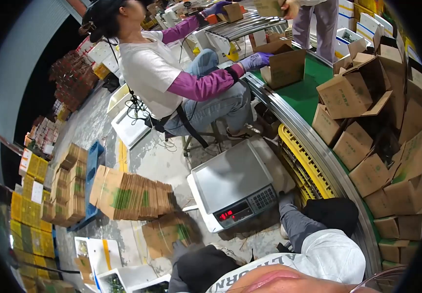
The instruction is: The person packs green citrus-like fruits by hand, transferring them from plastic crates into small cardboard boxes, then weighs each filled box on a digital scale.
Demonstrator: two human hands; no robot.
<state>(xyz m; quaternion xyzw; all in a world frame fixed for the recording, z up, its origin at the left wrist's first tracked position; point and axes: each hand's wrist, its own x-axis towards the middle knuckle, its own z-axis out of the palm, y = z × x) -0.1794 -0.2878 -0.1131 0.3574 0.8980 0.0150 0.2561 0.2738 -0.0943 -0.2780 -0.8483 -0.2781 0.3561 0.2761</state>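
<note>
My left hand (179,247), in a dark grey glove, is at the lower edge of a flattened cardboard box (159,238) with green print. Its fingers lie against the cardboard, partly blurred. Low on the right, my right hand (285,201) hangs near the right corner of a digital weighing scale (233,178); a grey sleeve covers that arm, and the fingers are hardly distinguishable. Red digits glow on the scale's display, and its metal pan carries nothing. Just above the flattened box leans a stack of folded cardboard boxes (130,195).
A co-worker (154,68) with purple sleeves and gloves sits ahead, touching an open carton (286,68) on the green conveyor (301,83). Opened cartons (352,95) pile up along its right side. Beneath it stands a yellow crate (308,161). A blue pallet (91,185) is at left.
</note>
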